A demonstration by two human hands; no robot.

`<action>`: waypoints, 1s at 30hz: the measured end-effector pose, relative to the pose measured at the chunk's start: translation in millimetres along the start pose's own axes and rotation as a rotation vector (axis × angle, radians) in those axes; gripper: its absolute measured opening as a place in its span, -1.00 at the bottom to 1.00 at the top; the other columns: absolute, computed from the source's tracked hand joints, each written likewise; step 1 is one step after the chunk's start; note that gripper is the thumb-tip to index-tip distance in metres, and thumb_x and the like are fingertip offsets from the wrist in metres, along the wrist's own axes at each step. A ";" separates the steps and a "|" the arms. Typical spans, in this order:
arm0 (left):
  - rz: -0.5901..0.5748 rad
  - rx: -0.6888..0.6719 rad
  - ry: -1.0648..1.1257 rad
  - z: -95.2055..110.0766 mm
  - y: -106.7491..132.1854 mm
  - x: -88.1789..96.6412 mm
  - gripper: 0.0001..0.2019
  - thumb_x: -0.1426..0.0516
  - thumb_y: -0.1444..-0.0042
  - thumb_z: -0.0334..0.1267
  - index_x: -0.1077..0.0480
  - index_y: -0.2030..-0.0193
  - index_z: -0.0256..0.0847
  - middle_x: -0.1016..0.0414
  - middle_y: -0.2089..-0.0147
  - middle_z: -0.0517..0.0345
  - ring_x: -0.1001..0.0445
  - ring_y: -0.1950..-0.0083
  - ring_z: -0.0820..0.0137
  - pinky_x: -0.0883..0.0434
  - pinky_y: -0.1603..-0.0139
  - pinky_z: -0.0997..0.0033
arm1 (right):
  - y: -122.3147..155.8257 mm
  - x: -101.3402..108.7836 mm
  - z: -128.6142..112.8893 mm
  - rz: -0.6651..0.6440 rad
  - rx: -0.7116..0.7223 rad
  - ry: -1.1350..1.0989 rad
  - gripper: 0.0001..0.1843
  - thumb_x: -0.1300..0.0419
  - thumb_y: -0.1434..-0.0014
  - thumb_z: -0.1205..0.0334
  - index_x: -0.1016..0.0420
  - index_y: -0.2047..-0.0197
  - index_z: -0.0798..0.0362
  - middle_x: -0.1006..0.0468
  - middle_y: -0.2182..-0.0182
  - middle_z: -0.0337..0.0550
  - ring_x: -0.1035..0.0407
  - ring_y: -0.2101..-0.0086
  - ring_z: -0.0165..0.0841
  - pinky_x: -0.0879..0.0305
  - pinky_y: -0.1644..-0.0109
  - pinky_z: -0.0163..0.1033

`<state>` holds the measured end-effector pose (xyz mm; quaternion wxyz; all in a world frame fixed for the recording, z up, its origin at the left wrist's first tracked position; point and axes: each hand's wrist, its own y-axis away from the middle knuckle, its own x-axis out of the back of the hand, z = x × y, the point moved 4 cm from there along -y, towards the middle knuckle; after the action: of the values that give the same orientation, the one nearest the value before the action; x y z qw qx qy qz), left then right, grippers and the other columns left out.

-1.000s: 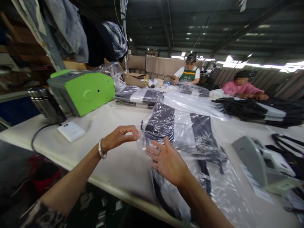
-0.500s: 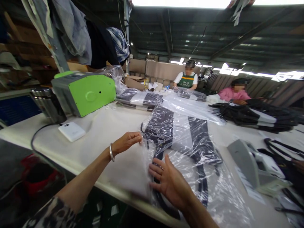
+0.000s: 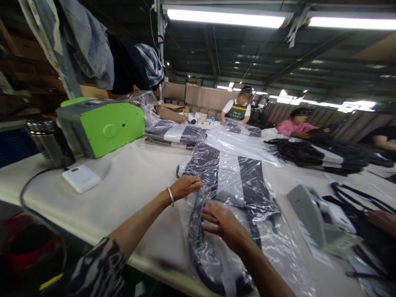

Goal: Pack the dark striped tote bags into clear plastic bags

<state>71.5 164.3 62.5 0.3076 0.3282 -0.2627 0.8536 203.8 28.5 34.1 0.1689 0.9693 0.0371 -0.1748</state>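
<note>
- Clear plastic sleeve (image 3: pixel 274 251) is lying on the pale table (image 3: pixel 130 177), in front of the person, its surface creasing and shining.
- Inside it, a dark bag (image 3: pixel 230 177) with a pale band down its middle is resting flat, its dark strap (image 3: pixel 193 243) curving towards the near edge.
- At the sleeve's left side, the left hand (image 3: pixel 187 187) is closing its fingertips on the film, a silver bangle (image 3: pixel 170 196) circling its wrist.
- Just beside it, the right hand (image 3: pixel 225 225) is hovering or resting over the sleeve with loosely spread fingers, gripping nothing; whether it is touching the film, I cannot tell.
- To the left, a green and grey machine (image 3: pixel 113 128) is standing near a steel flask (image 3: pixel 51 144) and a white device (image 3: pixel 81 178).
- Beyond, a co-worker in a green apron (image 3: pixel 237 111) is leaning over the work surface.
</note>
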 end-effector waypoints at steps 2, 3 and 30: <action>-0.009 0.003 -0.078 -4.3 -9.3 -8.0 -0.66 0.01 -0.28 -0.08 -0.39 0.41 -0.20 -0.39 0.46 0.24 -0.34 0.39 0.43 -0.18 0.37 0.48 | -16.2 14.7 -11.7 0.097 0.042 0.053 -0.43 -0.35 -0.01 -0.19 -0.46 0.09 0.07 -0.54 0.05 0.03 -0.47 0.06 -0.20 -0.48 0.09 -0.10; -0.009 0.009 -0.111 -6.7 -13.2 -11.7 -0.67 0.01 -0.28 -0.07 -0.40 0.41 -0.19 -0.41 0.46 0.23 -0.35 0.39 0.42 -0.16 0.38 0.47 | -24.3 19.5 -16.6 0.136 0.058 0.070 -0.43 -0.36 0.02 -0.19 -0.46 0.12 0.07 -0.55 0.09 0.01 -0.49 0.09 -0.20 -0.49 0.12 -0.11; 0.226 0.083 -0.534 -26.8 -11.6 0.0 -0.84 -0.20 -0.16 -0.14 -0.42 0.18 -0.13 -0.51 0.12 0.06 -0.40 -0.01 0.18 -0.20 -0.09 0.17 | -62.3 55.4 -56.4 0.529 0.398 1.496 -0.84 -0.16 -0.22 0.15 -0.53 0.35 -0.05 -0.60 0.33 -0.18 -0.43 0.32 -0.30 -0.04 0.32 -0.24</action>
<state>68.8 189.6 48.1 0.1170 0.5222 -0.3339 0.7760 265.9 107.0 44.8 -0.0401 0.8180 -0.1217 0.5608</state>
